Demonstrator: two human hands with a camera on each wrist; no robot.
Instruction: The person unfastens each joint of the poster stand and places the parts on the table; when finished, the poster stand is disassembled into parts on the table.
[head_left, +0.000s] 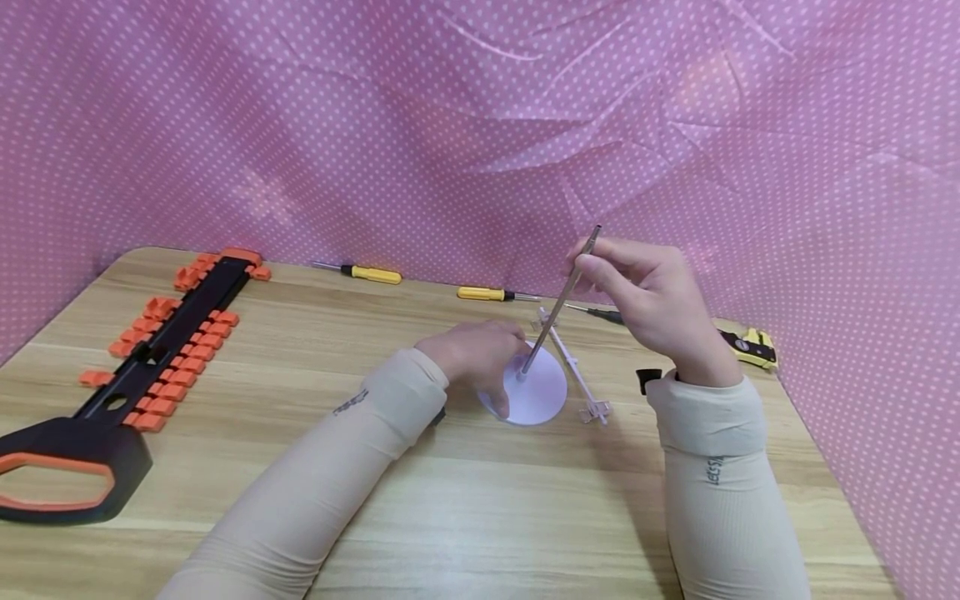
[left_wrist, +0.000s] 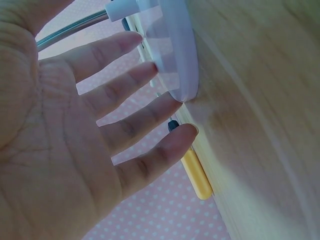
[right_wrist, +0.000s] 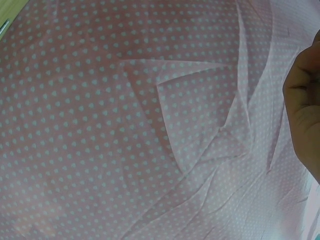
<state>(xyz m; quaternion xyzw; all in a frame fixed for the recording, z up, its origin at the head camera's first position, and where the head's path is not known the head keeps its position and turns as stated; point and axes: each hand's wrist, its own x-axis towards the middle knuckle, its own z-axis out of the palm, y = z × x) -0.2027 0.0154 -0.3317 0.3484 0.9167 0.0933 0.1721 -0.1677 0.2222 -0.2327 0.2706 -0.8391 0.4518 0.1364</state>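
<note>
A round white base (head_left: pixel 543 396) with a short central socket lies on the wooden table. From that socket a slim metal rod (head_left: pixel 562 300) rises, tilted to the right. High on the rod, my right hand (head_left: pixel 652 292) pinches it between thumb and fingers. My left hand (head_left: pixel 480 358) rests at the left side of the base, thumb over its top. In the left wrist view, the straight, spread fingers (left_wrist: pixel 130 127) reach the base's edge (left_wrist: pixel 187 60). The right wrist view catches just part of the right hand (right_wrist: pixel 305 105); the rod's grip is hidden there.
A thin white bar with clear clips (head_left: pixel 573 367) lies right of the base. Yellow-handled screwdrivers (head_left: pixel 375 274) lie along the back edge. A yellow-and-black tool (head_left: pixel 750 347) sits at right. At left lies a long black holder with orange clips (head_left: pixel 202 308). Pink dotted cloth (head_left: pixel 480 125) surrounds the table.
</note>
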